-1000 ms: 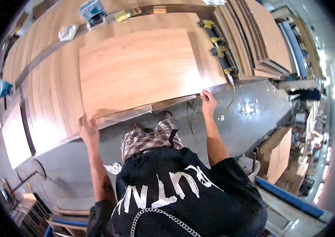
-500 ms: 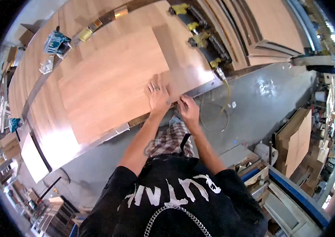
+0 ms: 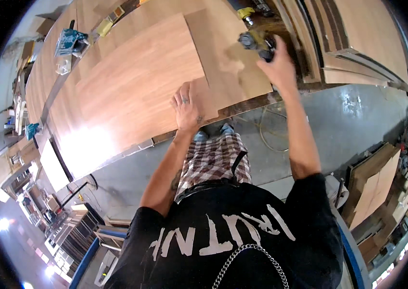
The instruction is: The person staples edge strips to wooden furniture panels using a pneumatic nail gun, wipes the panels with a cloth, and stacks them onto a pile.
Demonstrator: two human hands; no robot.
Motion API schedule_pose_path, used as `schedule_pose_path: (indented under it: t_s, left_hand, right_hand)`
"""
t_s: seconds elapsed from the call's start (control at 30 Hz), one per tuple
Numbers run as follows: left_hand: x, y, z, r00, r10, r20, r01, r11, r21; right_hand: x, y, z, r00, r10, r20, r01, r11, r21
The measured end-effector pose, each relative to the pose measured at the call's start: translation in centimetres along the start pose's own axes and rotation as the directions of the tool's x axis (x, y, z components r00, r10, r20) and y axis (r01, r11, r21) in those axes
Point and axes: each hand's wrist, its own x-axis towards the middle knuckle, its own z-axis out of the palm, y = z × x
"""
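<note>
My left hand (image 3: 186, 107) lies open on a thin wood panel (image 3: 136, 82), near its right front corner. This panel rests on top of a larger wood sheet (image 3: 227, 67) that reaches farther right. At the sheet's right edge, my right hand (image 3: 281, 67) is closed on a black and yellow nail gun (image 3: 258, 41). Motion blurs the tool a little, and my hand covers part of it. A second yellow and black air tool (image 3: 246, 14) lies just beyond, cut off by the upper edge of the view.
Stacked boards (image 3: 372, 33) stand at the right end of the bench. A teal and white tool (image 3: 70, 44) and a yellow box (image 3: 105, 27) lie to the far left. A hose (image 3: 263, 127) loops below the bench edge. Leaning panels (image 3: 376, 185) are at the right.
My right hand has left the panel's front edge, moved right and away from me, and taken hold of the nail gun. My left hand stays on the panel. The view has shifted.
</note>
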Motion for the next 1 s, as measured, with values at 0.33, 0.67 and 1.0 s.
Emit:
schedule_pose_path:
  t_s: [0.33,0.67,1.0]
  left_hand:
    - [0.3,-1.7,-2.4,0.902,0.314,0.296,-0.319,0.947,-0.033]
    - [0.6,-4.0,-5.0,0.643,0.681,0.351,-0.548,0.729,-0.410]
    - [-0.1,-4.6,-3.5,0.656,0.677,0.332,-0.576,0.734,-0.359]
  right_hand:
    - [-17.9,1.6,-1.0,0.957,-0.203,0.208,0.164,0.968,0.190]
    - [-21.5,1.9,0.5,0.972,0.111,0.207,-0.167,0.946,0.279]
    - [-22.1,3.1,4.5,0.970,-0.027,0.240,-0.049,0.951,0.305]
